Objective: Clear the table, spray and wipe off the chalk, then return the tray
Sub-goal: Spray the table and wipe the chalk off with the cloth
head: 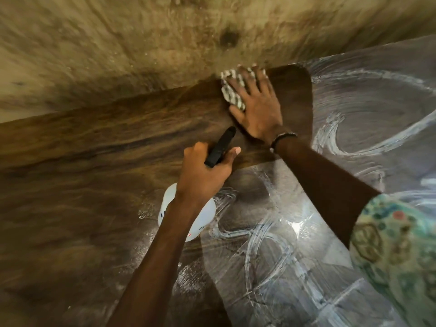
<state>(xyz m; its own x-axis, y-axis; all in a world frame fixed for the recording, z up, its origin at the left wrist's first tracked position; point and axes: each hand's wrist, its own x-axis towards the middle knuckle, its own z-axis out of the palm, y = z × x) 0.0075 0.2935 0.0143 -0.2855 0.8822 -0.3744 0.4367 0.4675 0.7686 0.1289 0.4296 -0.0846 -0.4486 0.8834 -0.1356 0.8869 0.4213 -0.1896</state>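
Head view, nearest: the patterned green short sleeve (396, 251) sits at lower right, closest to the lens; the right forearm runs from it up and left across the table.
Left hand (205, 171): curls round the black trigger head of a white plastic spray bottle (188, 218), thumb out to the right; the black nozzle points up and right, towards the other hand.
Bottle body: rounded, smooth, white with small printed marks, mostly hidden under the left wrist.
Right hand (257, 107): fingers straight and spread, pressing flat on a white-and-dark striped woven cloth (232, 90) at the table's far edge.
Table: dark brown wood-grain tabletop (94, 173), glossy where wet.
Chalk: pale looping chalk smears (342, 138) cover the surface to the right of and nearer than the cloth; a dark clean band runs under and left of the right hand.
Key relation: the remaining chalk lies right of the cloth and towards the person, so the right hand is the nearer one; the next stroke probably has to come back that way.
Floor: blurred sandy-brown ground (165, 43) beyond the edge.
Tray: not in view.
Progress: wiping partly done, by judgement.
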